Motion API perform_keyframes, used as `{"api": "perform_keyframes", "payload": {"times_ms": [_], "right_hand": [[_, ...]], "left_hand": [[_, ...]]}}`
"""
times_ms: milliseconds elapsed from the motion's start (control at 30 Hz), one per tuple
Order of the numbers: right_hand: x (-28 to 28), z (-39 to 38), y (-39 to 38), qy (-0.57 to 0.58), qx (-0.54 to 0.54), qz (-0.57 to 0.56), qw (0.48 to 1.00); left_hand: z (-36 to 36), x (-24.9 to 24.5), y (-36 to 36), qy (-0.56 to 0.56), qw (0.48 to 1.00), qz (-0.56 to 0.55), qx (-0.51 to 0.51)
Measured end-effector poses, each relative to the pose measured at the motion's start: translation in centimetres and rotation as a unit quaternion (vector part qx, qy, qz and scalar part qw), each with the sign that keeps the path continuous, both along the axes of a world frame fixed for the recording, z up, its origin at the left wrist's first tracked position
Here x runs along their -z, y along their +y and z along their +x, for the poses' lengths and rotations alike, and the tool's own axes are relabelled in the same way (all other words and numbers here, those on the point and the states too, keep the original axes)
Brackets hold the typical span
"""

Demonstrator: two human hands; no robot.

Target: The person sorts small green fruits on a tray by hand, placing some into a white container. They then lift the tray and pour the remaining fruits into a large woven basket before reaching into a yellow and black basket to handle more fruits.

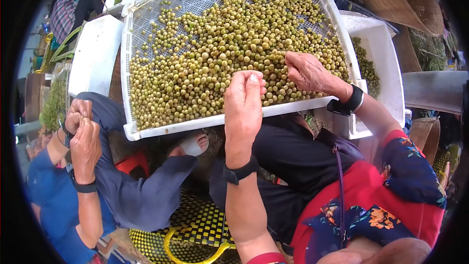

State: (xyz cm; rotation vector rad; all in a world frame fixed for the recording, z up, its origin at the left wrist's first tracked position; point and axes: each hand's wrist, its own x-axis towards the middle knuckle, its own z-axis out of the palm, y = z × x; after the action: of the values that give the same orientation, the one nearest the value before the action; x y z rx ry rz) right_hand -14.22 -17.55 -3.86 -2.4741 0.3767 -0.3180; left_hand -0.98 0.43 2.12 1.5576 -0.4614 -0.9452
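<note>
Fingers of right hand (pixel 308 73) pinch green berries (pixel 210 54) in white tray (pixel 195 123); left hand (pixel 243 105) bunched.

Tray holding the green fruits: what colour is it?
White tray, shown best in the head view.

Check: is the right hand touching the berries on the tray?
Touching. The head view shows the right hand pressed down into the berries on the tray, with no gap between them.
</note>
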Motion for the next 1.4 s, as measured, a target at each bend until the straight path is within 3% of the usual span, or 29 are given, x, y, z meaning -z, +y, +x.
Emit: {"api": "perform_keyframes", "payload": {"times_ms": [200,267,333,400,433,533,767,1000,1067,1133,1233,1267,1333,1400], "right_hand": [[-2.6,1.2,1.2,0.033,0.021,0.129,0.991],[-2.9,1.8,2.0,-0.050,-0.022,0.189,0.980],[-2.1,1.6,1.7,-0.018,0.010,0.236,0.972],[-1.7,1.2,0.9,-0.013,0.080,-0.045,0.996],[-1.4,0.9,0.6,-0.032,0.059,-0.075,0.995],[-0.1,0.3,1.4,0.003,-0.014,-0.050,0.999],[0.5,1.9,3.0,0.106,0.040,-0.120,0.986],[0.8,2.4,2.7,0.073,0.024,-0.138,0.987],[-0.5,2.4,2.5,0.005,-0.029,-0.082,0.996],[-3.0,2.3,3.1,-0.005,-0.039,0.041,0.998],[-6.0,3.2,2.5,-0.036,-0.085,0.093,0.991],[-6.5,3.7,2.3,-0.041,-0.080,0.128,0.988],[-7.4,3.9,2.3,-0.025,-0.043,0.232,0.971],[-7.1,4.0,2.0,-0.065,-0.065,0.316,0.944]], "left_hand": [[-1.2,1.6,-2.2,-0.023,0.999,0.035,0.018],[-1.4,1.8,-2.8,0.030,0.999,0.027,0.036],[-1.2,1.8,-3.4,0.077,0.996,-0.020,0.027],[-0.2,1.2,-2.4,-0.011,1.000,-0.024,-0.002],[0.4,0.8,-2.1,-0.014,0.999,-0.022,-0.023],[1.3,-0.5,-1.2,0.002,0.998,-0.024,-0.051],[1.0,0.2,-1.1,-0.009,1.000,0.011,0.001],[0.9,1.6,-1.3,-0.005,0.999,0.035,0.024],[0.9,3.1,-1.5,-0.072,0.997,0.007,0.032],[0.4,3.0,-1.4,-0.123,0.992,0.012,0.025],[0.4,1.5,-2.4,-0.047,0.997,-0.050,0.019],[0.9,1.4,-2.7,-0.063,0.997,-0.038,0.014],[1.3,0.0,-2.0,0.042,0.997,-0.059,-0.006],[1.6,-0.3,-1.8,0.067,0.995,-0.072,-0.007]]}}
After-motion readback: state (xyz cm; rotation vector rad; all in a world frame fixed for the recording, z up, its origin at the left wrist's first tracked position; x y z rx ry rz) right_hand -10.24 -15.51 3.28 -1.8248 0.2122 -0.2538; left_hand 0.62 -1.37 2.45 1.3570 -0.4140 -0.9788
